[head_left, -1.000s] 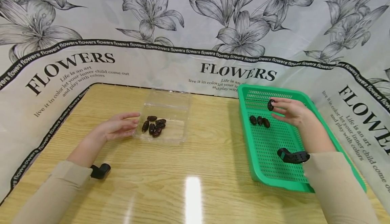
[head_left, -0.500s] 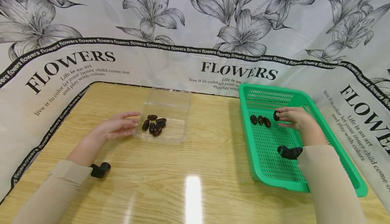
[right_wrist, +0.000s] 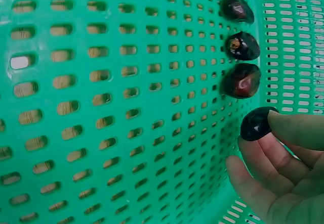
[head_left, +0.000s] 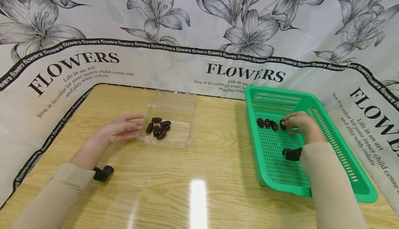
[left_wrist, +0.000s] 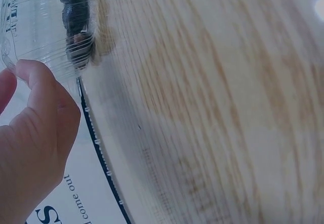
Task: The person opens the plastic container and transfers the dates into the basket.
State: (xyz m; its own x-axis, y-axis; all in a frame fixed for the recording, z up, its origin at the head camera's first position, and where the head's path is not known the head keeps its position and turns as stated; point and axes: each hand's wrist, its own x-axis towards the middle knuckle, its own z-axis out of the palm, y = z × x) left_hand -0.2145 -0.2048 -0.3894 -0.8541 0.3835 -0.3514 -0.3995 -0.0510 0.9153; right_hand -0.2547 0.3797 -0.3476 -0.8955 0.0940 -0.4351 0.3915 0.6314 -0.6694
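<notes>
My right hand (head_left: 302, 123) reaches down into a green plastic basket (head_left: 285, 188), pinching a dark, glossy date (right_wrist: 256, 123) between thumb and fingers close over the basket floor. Beside that date, a row of three more dates (head_left: 267, 123) lies in the basket. My left hand (head_left: 123, 129) has its fingertips at the left edge of a clear plastic box (head_left: 179, 139), fingers loosely extended. Several dates (head_left: 157, 130) lie in the left part of this box. From the left wrist, the fingertips (left_wrist: 30, 68) show right at the box rim.
Wooden tabletop (head_left: 218, 152) lies between the box and the basket. A white flower-printed cloth (head_left: 174, 68) rises behind the table and along both sides. The clear box's lid (head_left: 174, 99) stands raised at the back.
My right hand has lowered the date toward the basket floor, ending beside the row of three. The left hand and the clear box have kept their place.
</notes>
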